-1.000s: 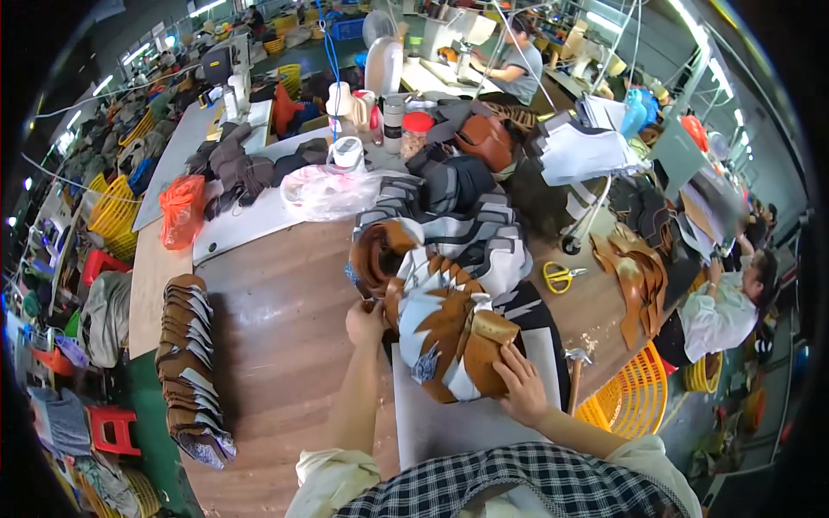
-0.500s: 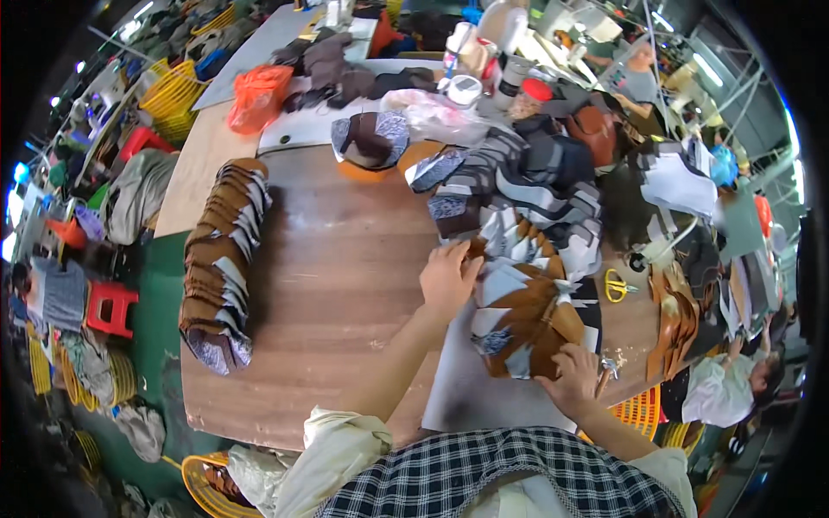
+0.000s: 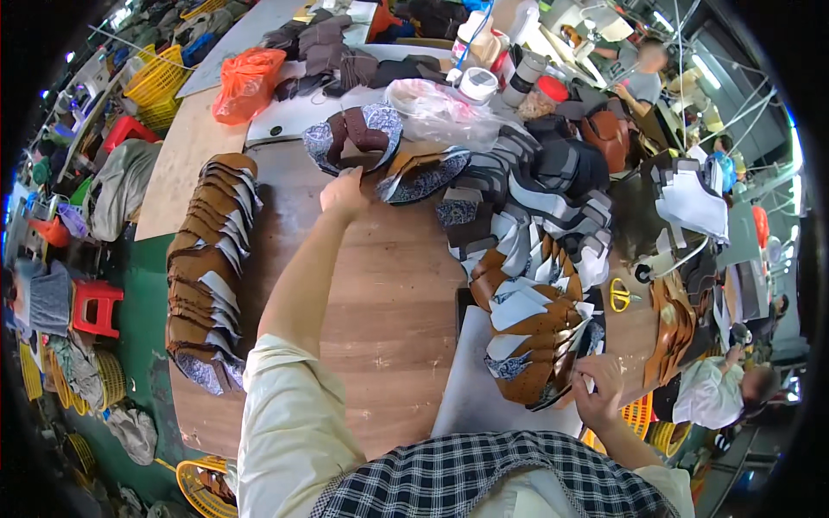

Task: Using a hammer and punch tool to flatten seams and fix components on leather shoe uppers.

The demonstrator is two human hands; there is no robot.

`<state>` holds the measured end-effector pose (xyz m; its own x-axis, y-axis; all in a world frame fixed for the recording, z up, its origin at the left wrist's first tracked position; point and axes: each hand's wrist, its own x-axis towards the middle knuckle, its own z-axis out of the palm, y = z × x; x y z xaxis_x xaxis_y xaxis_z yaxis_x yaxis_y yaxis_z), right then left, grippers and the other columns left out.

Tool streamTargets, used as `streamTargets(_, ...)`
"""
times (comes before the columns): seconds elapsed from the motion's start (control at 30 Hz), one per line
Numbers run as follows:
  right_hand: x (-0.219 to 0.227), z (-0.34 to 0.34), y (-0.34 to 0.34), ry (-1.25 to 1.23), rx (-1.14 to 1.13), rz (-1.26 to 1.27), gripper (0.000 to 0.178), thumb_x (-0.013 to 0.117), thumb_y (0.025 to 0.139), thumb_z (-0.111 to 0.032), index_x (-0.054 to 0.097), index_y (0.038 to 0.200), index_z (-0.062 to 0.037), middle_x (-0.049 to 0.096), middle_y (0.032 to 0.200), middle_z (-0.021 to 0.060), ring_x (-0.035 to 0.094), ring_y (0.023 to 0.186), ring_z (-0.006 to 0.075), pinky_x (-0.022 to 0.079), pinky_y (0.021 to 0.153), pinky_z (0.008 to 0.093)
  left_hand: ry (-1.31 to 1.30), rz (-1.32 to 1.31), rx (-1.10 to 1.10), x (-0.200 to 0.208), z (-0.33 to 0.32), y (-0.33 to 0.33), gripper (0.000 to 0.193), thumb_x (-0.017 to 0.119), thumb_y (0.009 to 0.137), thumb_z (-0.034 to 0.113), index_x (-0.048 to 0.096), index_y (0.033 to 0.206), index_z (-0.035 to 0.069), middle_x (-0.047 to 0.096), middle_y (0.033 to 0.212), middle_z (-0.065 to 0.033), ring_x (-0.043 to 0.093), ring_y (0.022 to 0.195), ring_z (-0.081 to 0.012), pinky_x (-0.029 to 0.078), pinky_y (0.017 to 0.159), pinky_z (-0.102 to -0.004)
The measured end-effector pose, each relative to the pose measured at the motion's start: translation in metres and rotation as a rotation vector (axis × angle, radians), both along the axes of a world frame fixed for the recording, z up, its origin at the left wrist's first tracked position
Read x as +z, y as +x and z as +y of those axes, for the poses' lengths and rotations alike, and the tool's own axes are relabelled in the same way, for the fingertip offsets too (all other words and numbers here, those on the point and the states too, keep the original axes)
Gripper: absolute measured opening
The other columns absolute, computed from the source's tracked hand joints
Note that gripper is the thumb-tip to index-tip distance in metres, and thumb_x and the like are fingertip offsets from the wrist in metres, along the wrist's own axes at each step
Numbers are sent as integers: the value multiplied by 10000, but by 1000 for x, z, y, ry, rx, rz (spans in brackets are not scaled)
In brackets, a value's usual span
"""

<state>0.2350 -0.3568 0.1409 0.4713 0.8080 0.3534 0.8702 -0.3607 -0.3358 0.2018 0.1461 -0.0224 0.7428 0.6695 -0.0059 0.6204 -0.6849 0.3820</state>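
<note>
My left hand [image 3: 345, 195] reaches over the table to a shoe upper [image 3: 366, 141] in maroon leather with blue-and-white patterned lining. Its fingers close on the near edge of this upper, their tips partly hidden. A tan upper [image 3: 423, 175] with the same lining lies just right of it. My right hand [image 3: 599, 385] rests by the near end of a fanned stack of tan leather uppers [image 3: 531, 345], fingers loosely bent and apart, holding nothing I can see. Another long overlapping row of tan uppers [image 3: 204, 276] lies along the table's left side.
Black and grey uppers [image 3: 561, 186] are heaped beyond the tan stack. Yellow-handled scissors [image 3: 620, 295] and tan leather strips [image 3: 667, 332] lie at right. An orange plastic bag [image 3: 248, 85], a clear bag [image 3: 440, 112] and a red-lidded jar [image 3: 546, 97] stand toward the back.
My left hand has left the tan stack and moved left and away to the maroon upper, which now looks spread wider. My right hand has shifted slightly right. The view has shifted a little.
</note>
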Motion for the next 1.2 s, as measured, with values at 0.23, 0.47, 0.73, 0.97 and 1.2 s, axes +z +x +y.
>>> streamTargets(0.23,15,83,6,15,227,133,169,655,674,10,593,826,-30,629,856,110,600,765,285,488,684,369,56,-83,-18,-5,-75,12,104,546,766,83,649,752,81,652,806,-132,656,771,-280,521,626,-405)
streamTargets(0.47,-10,258,-3,110,608,120,222,668,719,-73,591,919,-17,592,1081,153,571,945,340,476,788,397,-344,-703,-172,-28,-214,-61,161,559,776,132,603,910,55,612,979,-181,614,835,-351,498,711,-437)
streamTargets(0.73,-133,502,-9,-148,494,519,801,671,775,-368,267,1363,-5,405,1333,240,454,1187,354,377,984,411,141,-796,1048,51,-134,-301,345,715,765,117,586,1055,-16,604,941,-109,571,759,-161,475,717,-284)
streamTargets(0.97,-161,595,-109,-145,287,847,799,536,711,-31,184,1421,-136,485,1263,217,511,1111,383,457,861,481,-314,-1026,1225,61,-39,-352,706,743,719,364,436,1212,-37,580,1031,-174,589,888,-220,475,812,-308)
streamTargets(1.2,-163,483,-116,-247,161,777,666,554,754,-24,270,1354,-83,561,1096,246,574,890,345,443,761,406,-154,-823,1113,12,-40,-349,879,719,722,143,159,1375,-39,439,1279,-222,477,1158,-276,381,980,-327)
